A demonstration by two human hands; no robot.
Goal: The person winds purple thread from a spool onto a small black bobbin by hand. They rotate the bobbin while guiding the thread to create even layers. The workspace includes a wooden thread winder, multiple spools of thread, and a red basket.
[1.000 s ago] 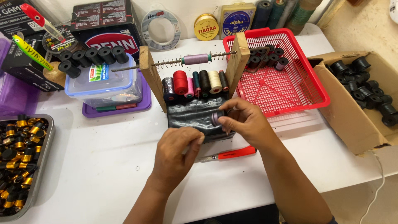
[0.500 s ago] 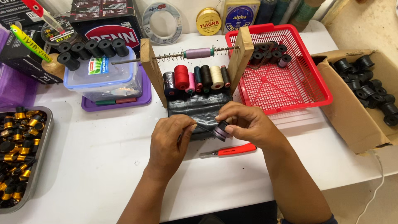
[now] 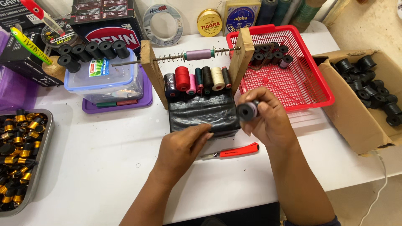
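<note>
Black and small, the plastic spool [image 3: 248,111] sits just right of the frame's centre, raised above the white counter [image 3: 104,167] in front of the red basket [image 3: 322,90]; it looks light, rigid and a little slick, best pinched across its two flanges or around its narrow waist. The right hand [image 3: 268,119] has its fingers [image 3: 251,97] closed around it, one end facing the camera. The left hand [image 3: 182,148], lower centre, has loosely curled fingers resting against the black block [image 3: 201,113] below the thread rack [image 3: 197,62]; whether they pinch anything I cannot tell.
</note>
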